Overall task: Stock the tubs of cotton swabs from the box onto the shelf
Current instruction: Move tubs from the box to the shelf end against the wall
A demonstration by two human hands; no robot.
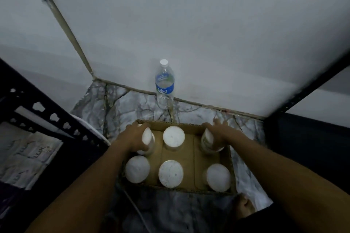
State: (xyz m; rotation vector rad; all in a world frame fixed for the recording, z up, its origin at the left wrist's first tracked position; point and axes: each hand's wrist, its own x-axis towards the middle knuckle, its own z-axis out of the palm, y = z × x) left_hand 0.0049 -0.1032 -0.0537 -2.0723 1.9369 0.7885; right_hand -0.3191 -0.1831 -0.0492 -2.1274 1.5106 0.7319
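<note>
Left hand (134,138) grips the back-left tub (148,141); right hand (219,132) grips the back-right tub (207,143), both by the box (232,168) edges. Four tubs stand apart.

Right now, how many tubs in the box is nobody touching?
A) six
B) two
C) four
C: the left hand grips the far-left tub and the right hand grips the far-right tub, leaving four untouched in the box.
</note>
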